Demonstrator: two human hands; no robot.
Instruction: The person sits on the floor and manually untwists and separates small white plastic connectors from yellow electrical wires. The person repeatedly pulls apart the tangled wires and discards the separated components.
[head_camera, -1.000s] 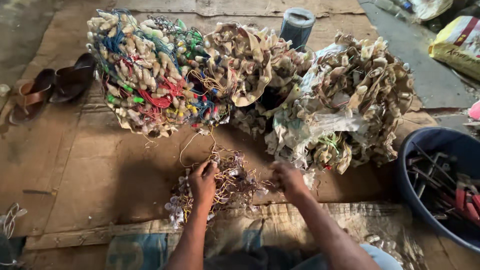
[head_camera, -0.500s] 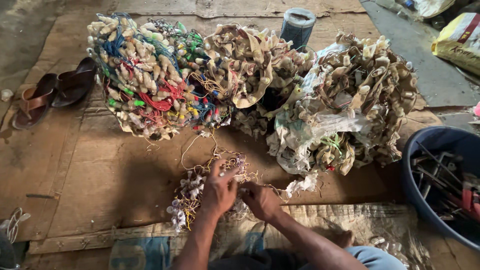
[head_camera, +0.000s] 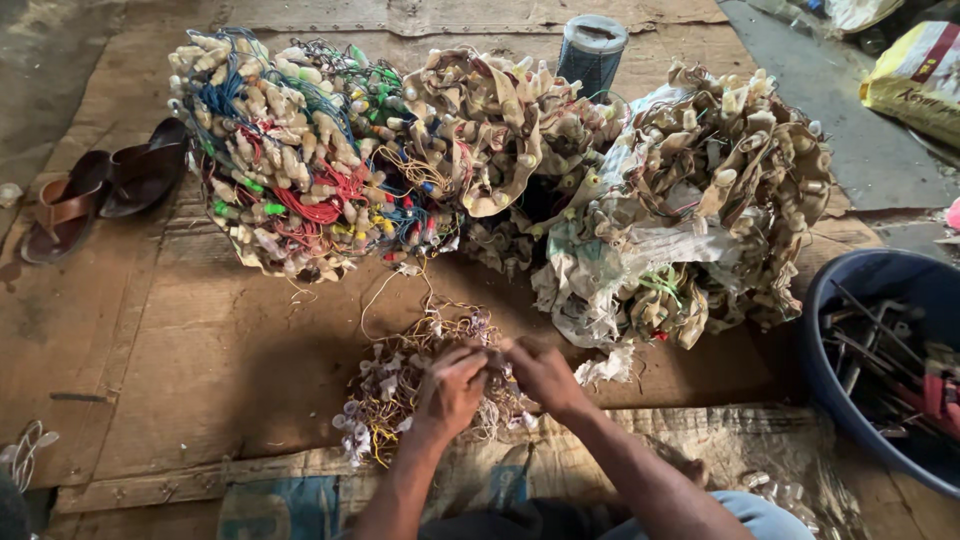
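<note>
From the head camera, the left hand (head_camera: 452, 385) and the right hand (head_camera: 543, 372) met low in the middle of the view, fingers curled inward and nearly touching each other. Both were closed on strands of a small tangled heap of thin yellow and white wires with little pale bulb sockets (head_camera: 400, 385), which lay on the brown cardboard sheet covering the floor (head_camera: 200, 340) directly in front of the person. How tightly each hand pinched could not be told, since the fingertips were buried in the tangle.

Just beyond the heap sat a large bundle of cream sockets wound with blue, red and green wires (head_camera: 290, 160) on the left, and beside it, touching, a large greyish bundle of sockets wrapped in torn paper and plastic (head_camera: 690, 200) on the right. A dark cylindrical spool (head_camera: 592, 50) stood behind them, between the two. A pair of brown sandals (head_camera: 100, 195) lay at the left edge, well apart from the hands. At the right edge stood a blue plastic tub holding dark metal pieces (head_camera: 860, 290). A yellow printed sack (head_camera: 915, 85) lay in the far right corner.
</note>
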